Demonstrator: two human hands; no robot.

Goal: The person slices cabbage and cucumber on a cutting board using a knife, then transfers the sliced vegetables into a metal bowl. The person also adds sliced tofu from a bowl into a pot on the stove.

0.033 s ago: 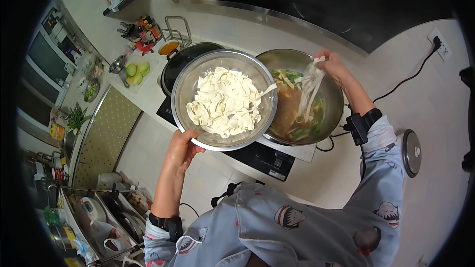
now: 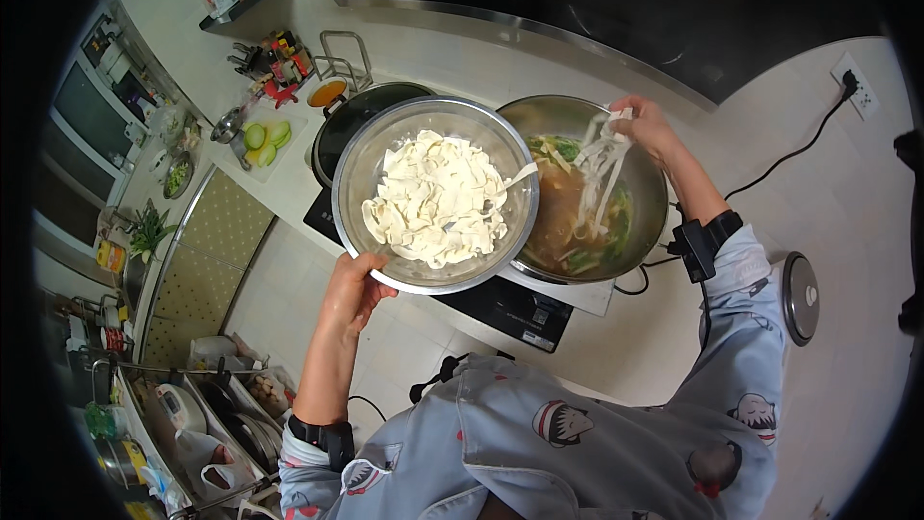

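Observation:
My left hand (image 2: 358,291) grips the near rim of a wide steel bowl (image 2: 364,162), thumb over the edge. The bowl is heaped with pale, flat, wide noodles (image 2: 438,195), and one strip hangs at its right side. My right hand (image 2: 643,127) is closed on a bunch of noodle strands (image 2: 599,166) above the far right side of a steel pan (image 2: 651,204). Those strands dangle down into brown soup (image 2: 570,217) with leafy greens in it. The bowl overlaps the pan's left edge.
Behind the bowl stands a dark pot (image 2: 371,116). Below lies a black induction cooker (image 2: 520,310). A round lid (image 2: 799,299) is at the right. Cut green vegetable pieces (image 2: 265,140) rest on a board at the left, near an orange-filled dish (image 2: 329,93). A cord (image 2: 789,159) runs to the wall socket.
The strands under my right hand have shifted slightly, and their upper part now bows out to the left. Both hands and the bowl stay nearly in place.

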